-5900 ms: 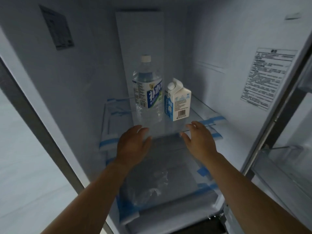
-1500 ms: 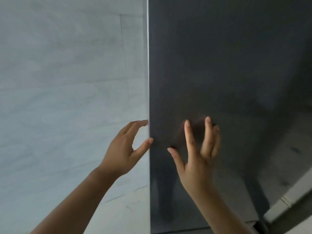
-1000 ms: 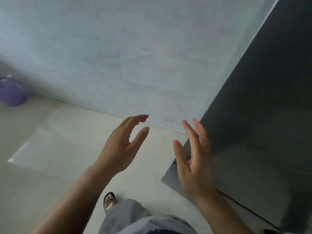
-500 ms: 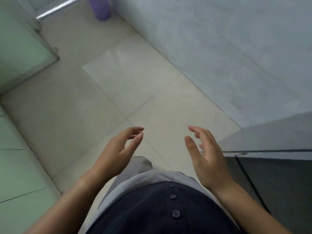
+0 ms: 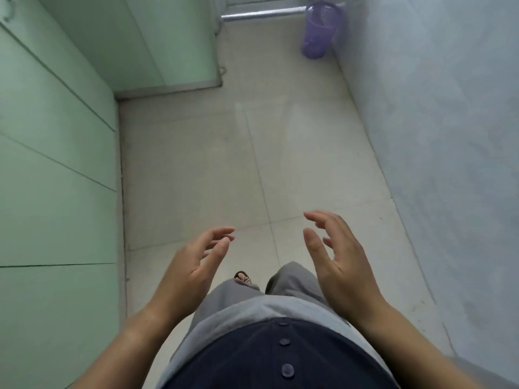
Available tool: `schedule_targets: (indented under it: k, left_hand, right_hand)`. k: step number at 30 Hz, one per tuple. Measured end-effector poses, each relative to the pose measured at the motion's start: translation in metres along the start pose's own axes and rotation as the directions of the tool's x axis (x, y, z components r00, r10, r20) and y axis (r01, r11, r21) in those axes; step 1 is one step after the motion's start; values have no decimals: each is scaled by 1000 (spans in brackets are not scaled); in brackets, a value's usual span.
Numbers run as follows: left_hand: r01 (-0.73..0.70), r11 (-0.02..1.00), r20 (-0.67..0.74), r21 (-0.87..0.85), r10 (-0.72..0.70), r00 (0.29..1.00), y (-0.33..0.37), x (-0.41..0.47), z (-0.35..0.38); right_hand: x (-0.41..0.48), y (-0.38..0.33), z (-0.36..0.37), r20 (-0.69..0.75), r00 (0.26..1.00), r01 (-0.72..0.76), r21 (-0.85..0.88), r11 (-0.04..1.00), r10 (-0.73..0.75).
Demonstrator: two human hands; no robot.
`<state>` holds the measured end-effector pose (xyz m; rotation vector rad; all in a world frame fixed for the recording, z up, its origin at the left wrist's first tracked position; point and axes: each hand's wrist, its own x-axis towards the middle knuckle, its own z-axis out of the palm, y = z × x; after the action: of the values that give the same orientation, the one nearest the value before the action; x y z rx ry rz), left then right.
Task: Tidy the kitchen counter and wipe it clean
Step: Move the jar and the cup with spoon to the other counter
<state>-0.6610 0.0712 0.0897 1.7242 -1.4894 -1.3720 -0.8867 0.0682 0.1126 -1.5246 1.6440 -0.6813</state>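
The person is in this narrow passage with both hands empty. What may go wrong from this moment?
1. The left hand and right hand hold nothing to wipe with, so the cleaning may be delayed.
2. The sandal on the smooth tiled floor may slip, or catch the green cabinets close by.
3. The purple bin beside the wall could be kicked over if the person heads that way.

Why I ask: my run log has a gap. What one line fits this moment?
left hand: open, empty | right hand: open, empty | left side: green cabinets | far end: purple bin | counter: not in view
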Motion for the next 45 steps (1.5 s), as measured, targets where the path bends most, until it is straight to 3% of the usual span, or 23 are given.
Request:
schedule_targets:
  k: [6, 16, 26, 32, 37, 45]
  left_hand:
    - [134, 987, -143, -85, -145, 979, -4, 50, -38]
    - [154, 980, -333, -124, -187, 924, 51, 204, -112]
    - [216, 928, -506, -303, -349, 789, 37, 245, -174]
    - [193, 907, -582, -375, -392, 712, 7, 274, -248]
    - [174, 911, -644, -373, -389, 659, -23, 302, -355]
    - [183, 892, -726, -413, -444, 526, -74, 298, -517]
  right_hand:
    - [98, -29, 25, 179, 978, 110, 14, 994, -110]
    - [322, -92, 37, 392, 884, 310, -78, 947, -257]
    - [423, -150, 91, 599, 744, 420, -73, 904, -297]
    - [478, -211, 165, 634, 674, 511, -32, 859, -378]
    - [524, -283, 252, 641, 631, 563, 10, 827, -437]
    - [568, -416, 391, 711, 480, 656, 99, 748, -514]
